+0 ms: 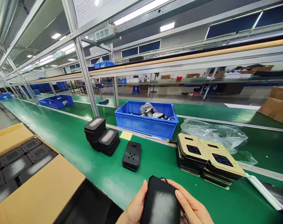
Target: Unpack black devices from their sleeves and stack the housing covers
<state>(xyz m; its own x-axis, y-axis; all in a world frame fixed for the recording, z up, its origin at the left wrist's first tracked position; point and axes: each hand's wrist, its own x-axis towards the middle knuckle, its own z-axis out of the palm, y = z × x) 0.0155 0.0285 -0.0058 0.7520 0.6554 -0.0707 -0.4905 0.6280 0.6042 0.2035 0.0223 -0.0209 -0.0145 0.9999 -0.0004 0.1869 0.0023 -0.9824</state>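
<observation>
Hands, left (135,207) and right (194,205), clasping black case (162,203) | bare green benchtop (160,160) between case and cream-faced panels' (207,152) edges

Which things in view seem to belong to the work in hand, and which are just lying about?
Likely part of the work:
Held black casing, in left hand and right hand
Stacked black casings
Black panel with cutouts
Open carton of black pieces
Cream-topped stacks

Apparently lying about:
Clear plastic wrap
Yellow paper

Factory assembly hall, green workbench (69,140), blue bin (146,126)
</observation>
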